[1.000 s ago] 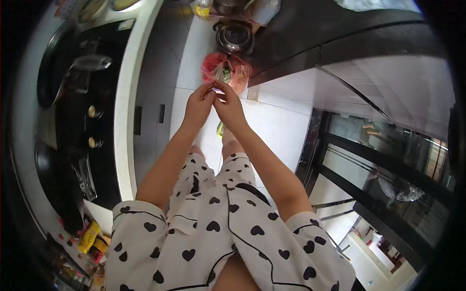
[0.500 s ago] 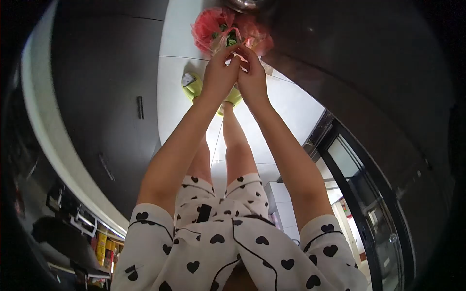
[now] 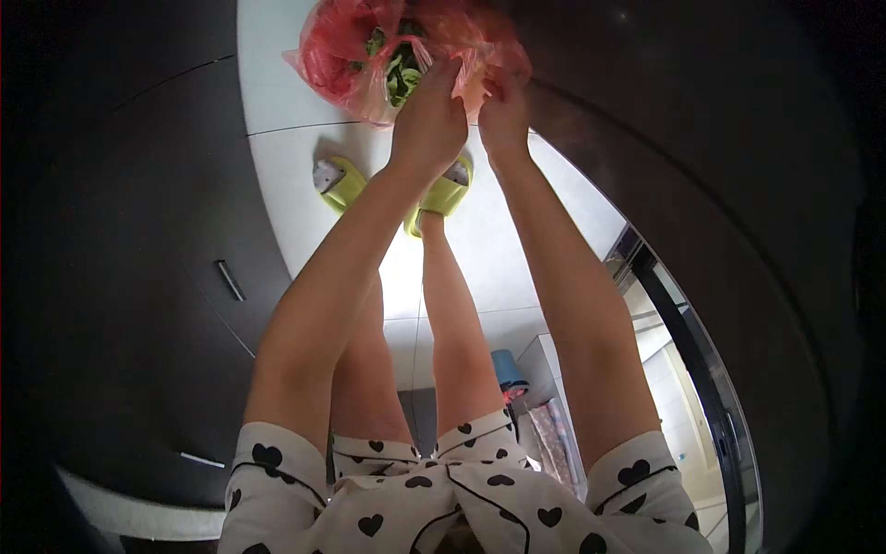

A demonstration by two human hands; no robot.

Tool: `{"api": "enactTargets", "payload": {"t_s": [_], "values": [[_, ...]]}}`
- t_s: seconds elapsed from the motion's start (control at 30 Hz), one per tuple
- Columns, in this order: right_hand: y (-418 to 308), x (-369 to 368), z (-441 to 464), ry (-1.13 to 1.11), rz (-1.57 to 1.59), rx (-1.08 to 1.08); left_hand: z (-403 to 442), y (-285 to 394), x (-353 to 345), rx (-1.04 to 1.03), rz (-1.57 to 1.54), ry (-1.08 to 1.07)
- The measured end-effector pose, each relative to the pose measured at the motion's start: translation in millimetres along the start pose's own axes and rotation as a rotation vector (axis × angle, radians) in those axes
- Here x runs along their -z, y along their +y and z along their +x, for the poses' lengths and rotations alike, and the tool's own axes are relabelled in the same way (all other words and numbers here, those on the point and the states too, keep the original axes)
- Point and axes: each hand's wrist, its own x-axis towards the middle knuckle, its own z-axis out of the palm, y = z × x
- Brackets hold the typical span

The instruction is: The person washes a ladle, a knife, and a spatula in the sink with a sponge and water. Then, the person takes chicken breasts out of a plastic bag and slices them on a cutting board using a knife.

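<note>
I see the left grip and right grip pinching a red plastic bag at the far end, green leaves showing inside. Nearer, lime slippers stand on pale floor tiles; dark cabinets line the left.

You have a crumpled, translucent red plastic bag before you on the pale tiled floor, its film bunched and bulging. Leafy greens are visible to you between its folds.
</note>
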Motion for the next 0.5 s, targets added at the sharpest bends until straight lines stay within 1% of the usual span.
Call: {"api": "enactTargets", "payload": {"t_s": [0.1, 0.13, 0.17, 0.23, 0.27, 0.33, 0.43, 0.47, 0.5], "values": [[29.4, -5.4, 19.6, -0.182, 0.12, -0.117, 4.1, -16.1, -17.7, -0.093, 0.275, 0.028], [48.2, -9.5, 31.1, -0.196, 0.093, -0.142, 4.4, -15.7, -19.8, -0.117, 0.405, 0.083], [65.6, -9.5, 40.4, -0.198, 0.05, -0.124, 5.0, -17.5, -21.7, -0.067, 0.312, 0.089], [65.0, -11.3, 47.3, -0.205, -0.032, -0.091, 7.2, -21.8, -25.5, 0.035, 0.128, 0.099], [64.5, -11.3, 49.1, -0.142, 0.1, -0.257, 5.8, -24.0, -25.3, 0.076, 0.076, -0.003], [24.0, -12.2, 43.6, -0.013, 0.363, -0.586, -0.6, -25.1, -21.9, 0.16, -0.03, -0.204], [41.2, -13.2, 62.6, -0.09, 0.505, -0.571, -5.9, -22.3, -26.7, 0.032, 0.05, -0.164], [47.0, -14.4, 68.6, -0.075, 0.465, -0.572, -6.6, -23.1, -27.2, 0.028, 0.068, -0.162], [38.1, -16.3, 72.1, -0.059, 0.424, -0.573, -3.8, -24.9, -28.6, -0.013, 0.091, -0.136]]}}
